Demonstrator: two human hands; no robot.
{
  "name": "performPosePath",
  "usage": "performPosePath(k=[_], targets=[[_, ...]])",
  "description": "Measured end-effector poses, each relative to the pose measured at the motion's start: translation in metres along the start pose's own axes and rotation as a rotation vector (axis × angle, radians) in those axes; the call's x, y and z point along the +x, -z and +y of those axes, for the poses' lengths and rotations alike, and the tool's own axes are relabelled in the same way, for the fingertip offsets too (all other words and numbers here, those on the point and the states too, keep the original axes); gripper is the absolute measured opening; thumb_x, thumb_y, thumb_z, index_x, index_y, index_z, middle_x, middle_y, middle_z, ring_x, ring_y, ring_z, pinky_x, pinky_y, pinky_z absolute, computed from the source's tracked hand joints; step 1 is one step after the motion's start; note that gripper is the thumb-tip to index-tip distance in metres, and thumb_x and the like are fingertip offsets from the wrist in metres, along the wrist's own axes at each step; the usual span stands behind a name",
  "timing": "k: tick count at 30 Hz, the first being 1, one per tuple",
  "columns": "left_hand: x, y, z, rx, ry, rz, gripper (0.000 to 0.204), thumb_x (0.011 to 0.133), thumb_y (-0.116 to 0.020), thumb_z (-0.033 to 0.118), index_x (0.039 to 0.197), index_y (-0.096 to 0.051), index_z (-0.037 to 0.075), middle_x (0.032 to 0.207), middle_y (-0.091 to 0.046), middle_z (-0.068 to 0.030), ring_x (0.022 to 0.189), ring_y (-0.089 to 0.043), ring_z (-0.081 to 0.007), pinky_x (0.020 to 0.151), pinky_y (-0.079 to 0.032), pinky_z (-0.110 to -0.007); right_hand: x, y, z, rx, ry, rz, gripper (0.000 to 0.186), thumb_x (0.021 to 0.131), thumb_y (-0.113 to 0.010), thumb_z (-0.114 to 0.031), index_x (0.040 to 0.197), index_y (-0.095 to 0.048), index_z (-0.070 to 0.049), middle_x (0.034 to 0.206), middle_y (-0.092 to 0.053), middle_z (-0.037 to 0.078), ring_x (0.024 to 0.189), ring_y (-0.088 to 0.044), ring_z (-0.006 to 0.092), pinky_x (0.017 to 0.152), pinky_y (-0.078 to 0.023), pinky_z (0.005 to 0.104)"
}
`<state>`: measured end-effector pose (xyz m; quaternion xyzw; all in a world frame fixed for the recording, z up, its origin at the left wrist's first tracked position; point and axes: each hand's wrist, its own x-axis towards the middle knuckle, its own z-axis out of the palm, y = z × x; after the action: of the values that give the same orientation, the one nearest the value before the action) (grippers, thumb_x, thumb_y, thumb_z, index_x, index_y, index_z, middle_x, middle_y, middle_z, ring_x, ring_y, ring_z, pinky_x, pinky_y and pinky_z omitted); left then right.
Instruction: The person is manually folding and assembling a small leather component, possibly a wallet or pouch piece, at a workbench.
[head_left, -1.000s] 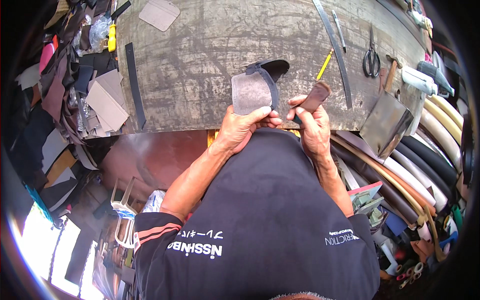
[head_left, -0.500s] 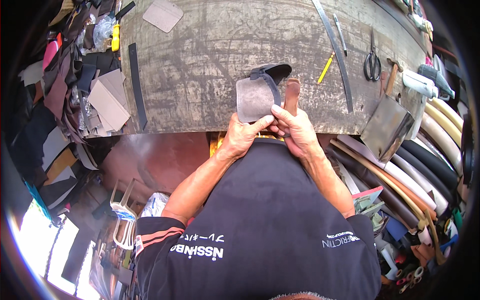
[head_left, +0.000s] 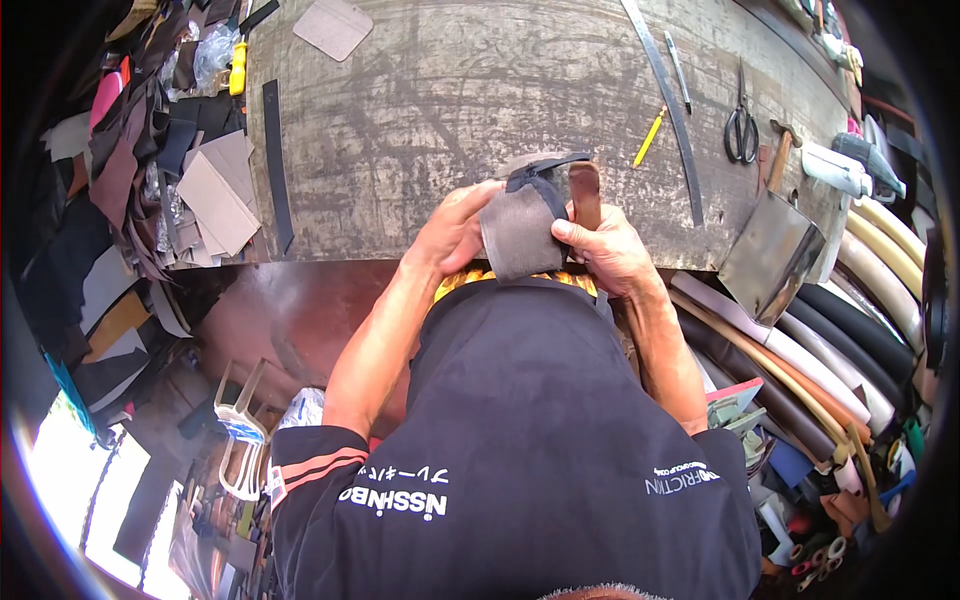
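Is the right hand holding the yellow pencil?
No, the yellow pencil lies on the table, apart from the right hand.

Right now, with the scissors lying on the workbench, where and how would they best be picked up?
Probably by the black handles, with the right hand coming from the near edge of the workbench: the scissors lie flat, handles toward that edge, blades pointing away. That hand would first need freeing of the brown piece.
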<state>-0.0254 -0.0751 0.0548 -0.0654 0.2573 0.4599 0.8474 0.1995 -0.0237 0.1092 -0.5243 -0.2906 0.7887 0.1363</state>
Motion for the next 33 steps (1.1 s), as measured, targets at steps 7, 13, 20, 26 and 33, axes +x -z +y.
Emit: performPosePath(k=[7,13,20,26,33], targets=[[0.019,-0.013,-0.005,0.186,-0.046,0.183,0.017,0.092,-0.069,0.017,0.103,-0.068,0.003,0.099,-0.072,-0.0073,0.090,-0.069,-0.0160,0.084,-0.056,-0.034,0.002,0.001,-0.008,-0.081,-0.012,0.129,0.027,0.083,-0.081,-0.018,0.102,-0.069,-0.003,0.072,-0.058,-0.005,0.058,-0.045,0.0030,0.052,-0.034,0.0211],[0.016,-0.027,-0.002,0.215,-0.089,0.223,0.019,0.090,-0.072,0.016,0.101,-0.070,0.001,0.098,-0.072,-0.0067,0.088,-0.068,-0.0128,0.085,-0.053,-0.030,0.010,0.000,-0.017,-0.069,0.063,0.123,0.025,0.084,-0.080,-0.021,0.099,-0.070,-0.004,0.071,-0.057,-0.005,0.057,-0.044,0.0032,0.051,-0.033,0.0212],[0.019,-0.039,0.003,0.300,-0.119,0.275,0.027,0.088,-0.075,0.017,0.109,-0.071,0.001,0.102,-0.073,-0.0057,0.091,-0.067,-0.0119,0.087,-0.051,-0.028,0.012,-0.007,-0.037,-0.187,0.047,0.150,0.023,0.084,-0.079,-0.023,0.097,-0.072,-0.006,0.068,-0.054,-0.007,0.056,-0.041,0.0018,0.051,-0.030,0.0206],[0.026,-0.038,-0.003,0.422,-0.217,0.250,0.023,0.090,-0.073,0.016,0.107,-0.073,0.001,0.099,-0.072,-0.0031,0.088,-0.065,-0.0084,0.085,-0.050,-0.026,0.021,-0.008,-0.045,-0.182,0.038,0.153,0.022,0.084,-0.079,-0.023,0.095,-0.073,-0.005,0.070,-0.055,-0.007,0.060,-0.043,0.0019,0.054,-0.032,0.0201],[0.026,-0.047,-0.003,0.485,-0.252,0.233,0.023,0.092,-0.071,0.015,0.110,-0.071,0.001,0.099,-0.072,-0.0025,0.089,-0.064,-0.0074,0.085,-0.051,-0.024,0.026,-0.012,-0.038,-0.167,0.183,0.060,0.015,0.087,-0.076,-0.015,0.096,-0.068,-0.006,0.085,-0.061,-0.006,0.078,-0.054,0.0044,0.073,-0.045,0.0240]])
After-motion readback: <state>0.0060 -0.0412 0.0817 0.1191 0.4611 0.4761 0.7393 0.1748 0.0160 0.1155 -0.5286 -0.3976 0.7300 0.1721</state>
